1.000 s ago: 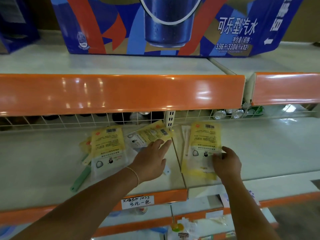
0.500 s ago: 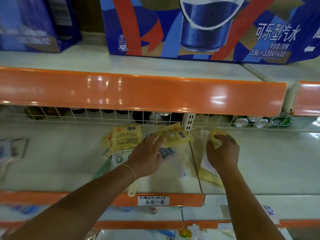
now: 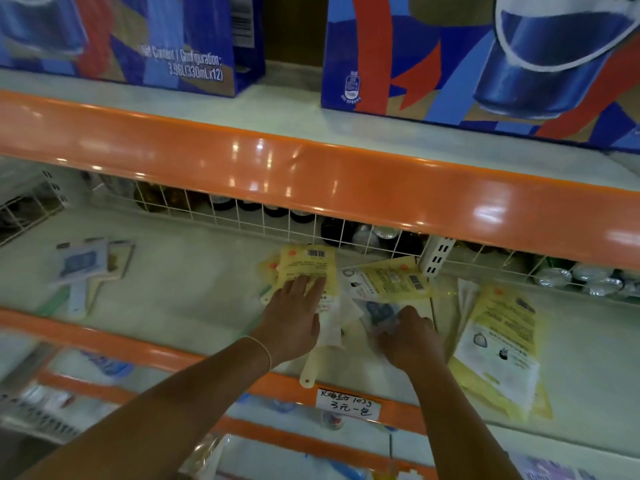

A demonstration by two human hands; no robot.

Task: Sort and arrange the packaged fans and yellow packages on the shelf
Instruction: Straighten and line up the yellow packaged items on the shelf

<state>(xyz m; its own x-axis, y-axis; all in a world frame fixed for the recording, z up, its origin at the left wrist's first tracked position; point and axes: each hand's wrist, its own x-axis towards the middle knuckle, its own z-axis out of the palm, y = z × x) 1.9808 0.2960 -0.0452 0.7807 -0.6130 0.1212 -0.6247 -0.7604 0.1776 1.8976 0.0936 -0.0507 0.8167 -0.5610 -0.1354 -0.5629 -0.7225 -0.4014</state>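
Two blue cola cartons (image 3: 485, 57) fill the top shelf above the orange shelf edge (image 3: 311, 174). On the pale shelf (image 3: 173, 299) below, packaged fans (image 3: 86, 268) lie far left, and a yellow package (image 3: 498, 344) lies to the right. The left hand (image 3: 294, 320) rests flat, fingers straight, on the yellow package pile (image 3: 308, 268) — the right hand (image 3: 408, 337) curls round a clear-wrapped fan (image 3: 375, 311) beside a tilted package (image 3: 391, 278)
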